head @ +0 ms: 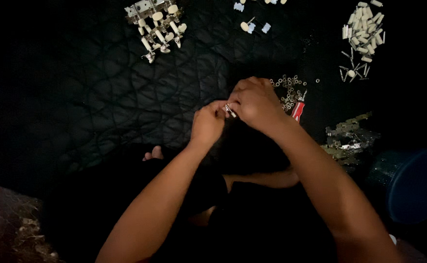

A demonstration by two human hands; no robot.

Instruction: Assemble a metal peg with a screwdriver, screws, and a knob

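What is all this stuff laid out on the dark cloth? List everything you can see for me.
Quilted cloth: one, black, under everything.
Assembled tuning-machine strips: a cluster, silver with cream knobs, top left.
Loose knob pieces: a few, cream and pale blue, top centre.
Pile of cream pegs and metal pins: many, top right.
Small washers: a scatter, silver, just right of the hands.
Screwdriver: one, red handle, beside the washers.
Metal plates: a heap, dull brass-silver, right.
Container: one, blue, lower right.
Small metal part: one, silver, pinched between both hands.
Left hand: one, centre, gripping the part.
Right hand: one, centre, gripping the part.
Foot: toes only, left of the forearm.
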